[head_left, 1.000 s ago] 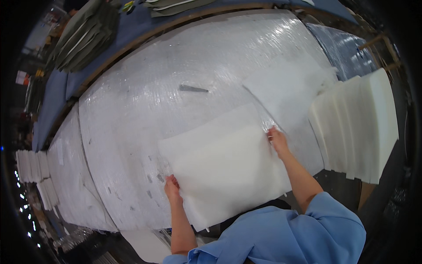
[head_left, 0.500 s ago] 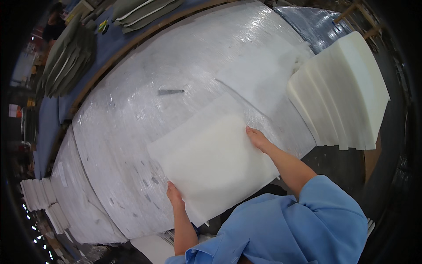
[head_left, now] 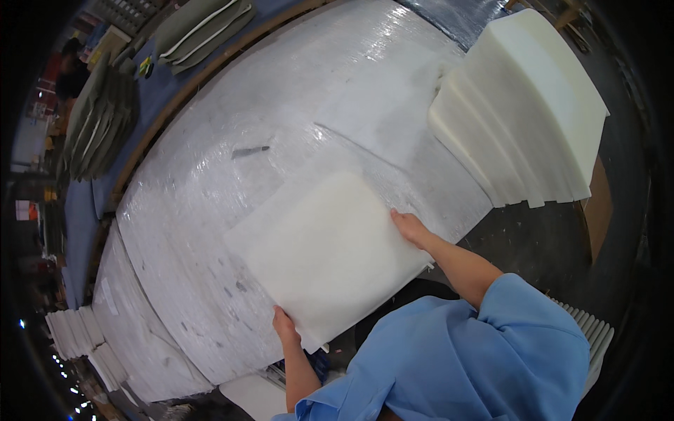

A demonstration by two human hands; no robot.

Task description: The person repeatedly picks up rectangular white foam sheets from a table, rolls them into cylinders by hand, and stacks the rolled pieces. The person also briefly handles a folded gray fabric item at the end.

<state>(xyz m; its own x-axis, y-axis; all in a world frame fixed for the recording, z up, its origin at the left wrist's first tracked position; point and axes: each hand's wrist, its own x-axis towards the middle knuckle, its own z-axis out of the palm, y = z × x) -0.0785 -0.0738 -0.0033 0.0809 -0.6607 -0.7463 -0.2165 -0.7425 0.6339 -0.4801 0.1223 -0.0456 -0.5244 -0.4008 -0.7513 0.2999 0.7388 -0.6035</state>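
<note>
- Head view, work surface: a large table (head_left: 210, 210) wrapped in glossy clear plastic film fills the middle of the frame; its wooden edge curves along the upper left
- Head view, main item: a square white foam sheet (head_left: 326, 252) lies flat on the near part of the table, turned cornerwise to the person, its nearest corner overhanging the table edge
- Head view, left hand (head_left: 284, 328): placed at the sheet's lower left edge near the bottom corner, fingers on the foam; closed on the edge so far as can be seen, though whether the thumb goes under is not visible
- Head view, right hand (head_left: 409, 226): placed at the sheet's right corner, fingers resting on top of the foam; grip under the edge cannot be told
- Head view, clothing: both forearms come out of light blue sleeves (head_left: 477, 358)
- Head view, right side: a fanned stack of white foam sheets (head_left: 523, 119) stands well apart from the held sheet, past the table's right end
- Head view, table top: a small dark flat strip (head_left: 249, 151) lies on the film beyond the sheet
- Head view, upper left: grey-green padded panels (head_left: 98, 123) lie stacked beyond the table edge
- Head view, lower left: small piles of white pieces (head_left: 74, 333) sit near the table
</note>
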